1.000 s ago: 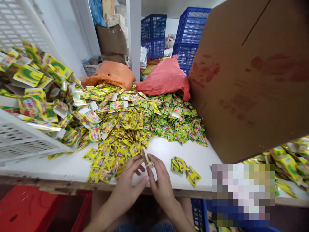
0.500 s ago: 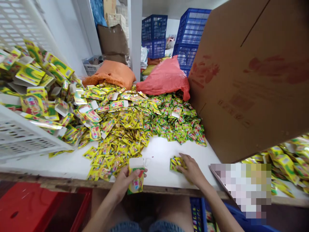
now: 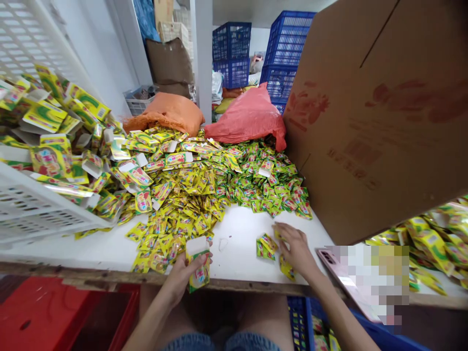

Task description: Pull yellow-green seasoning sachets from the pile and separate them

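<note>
My left hand is closed around a small yellow and green carton, its white top flap standing up, just over the table's front edge. To the right, my right hand rests low over the white tabletop with its fingers curled round a yellow sachet, mostly covered by them. Another yellow sachet lies under the palm, partly hidden. Just left of these fingers is a little group of green and yellow sachets. A heap of yellow sachets spreads beyond my left hand.
Green sachets are piled farther back, below a red sack and an orange sack. A white crate spills cartons at left. A large cardboard box leans at right above a pink phone.
My right hand has shifted slightly right and drawn away from the small sachet group, which now lies uncovered. My left hand has moved a little left with the carton.
</note>
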Available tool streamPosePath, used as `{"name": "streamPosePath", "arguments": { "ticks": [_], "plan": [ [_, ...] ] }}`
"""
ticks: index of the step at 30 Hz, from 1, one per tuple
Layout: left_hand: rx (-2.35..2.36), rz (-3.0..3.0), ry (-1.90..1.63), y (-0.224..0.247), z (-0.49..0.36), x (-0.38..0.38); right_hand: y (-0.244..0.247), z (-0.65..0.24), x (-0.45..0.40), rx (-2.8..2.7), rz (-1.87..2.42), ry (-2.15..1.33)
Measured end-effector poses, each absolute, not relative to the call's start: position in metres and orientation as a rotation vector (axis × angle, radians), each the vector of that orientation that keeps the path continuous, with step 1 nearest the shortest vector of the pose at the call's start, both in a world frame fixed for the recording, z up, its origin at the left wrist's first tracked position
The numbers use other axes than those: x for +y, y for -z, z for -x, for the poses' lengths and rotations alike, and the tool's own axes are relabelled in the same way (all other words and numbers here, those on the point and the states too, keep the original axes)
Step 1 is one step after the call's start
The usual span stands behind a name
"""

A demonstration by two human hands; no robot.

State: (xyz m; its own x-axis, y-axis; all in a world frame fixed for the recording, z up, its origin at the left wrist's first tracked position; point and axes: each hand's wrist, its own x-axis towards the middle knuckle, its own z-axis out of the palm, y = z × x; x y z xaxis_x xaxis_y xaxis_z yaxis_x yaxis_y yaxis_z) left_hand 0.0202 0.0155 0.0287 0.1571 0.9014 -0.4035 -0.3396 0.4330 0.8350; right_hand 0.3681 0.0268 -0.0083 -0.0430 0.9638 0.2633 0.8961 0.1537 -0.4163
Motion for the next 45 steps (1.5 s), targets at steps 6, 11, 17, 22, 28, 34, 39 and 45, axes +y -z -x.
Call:
{"name": "streamPosePath", "arguments": {
  "ticks": [6, 11, 17, 22, 28, 34, 39, 45],
  "plan": [
    [1.053, -0.688, -0.943, -0.028, -0.017, 0.015, 0.020, -0.360, 0.025, -2.216, 1.599, -0.445],
    [1.068, -0.679, -0.952, -0.030, -0.017, 0.014, 0.020, -0.364, 0.022, -2.178, 1.599, -0.406],
    [1.068, -0.675, -0.955, -0.030, -0.017, 0.015, 0.014, -0.362, 0.009, -2.111, 1.470, -0.224],
    [0.979, -0.706, -0.918, -0.033, -0.017, 0.013, 0.010, -0.360, -0.003, -2.359, 1.419, -0.306],
    [0.949, -0.801, -0.854, -0.033, -0.032, 0.016, 0.009, -0.346, -0.005, -2.273, 1.562, -0.370],
    [0.892, -1.034, -0.783, -0.036, -0.057, 0.024, -0.005, -0.315, 0.006, -2.032, 1.595, -0.444],
    [0.723, -1.147, -0.751, -0.044, -0.074, 0.020, -0.029, -0.269, 0.001, -1.802, 1.449, -0.751],
    [0.776, -0.986, -0.883, -0.042, -0.086, 0.009, -0.028, -0.229, 0.005, -1.159, 1.532, -0.630]
  ]
}}
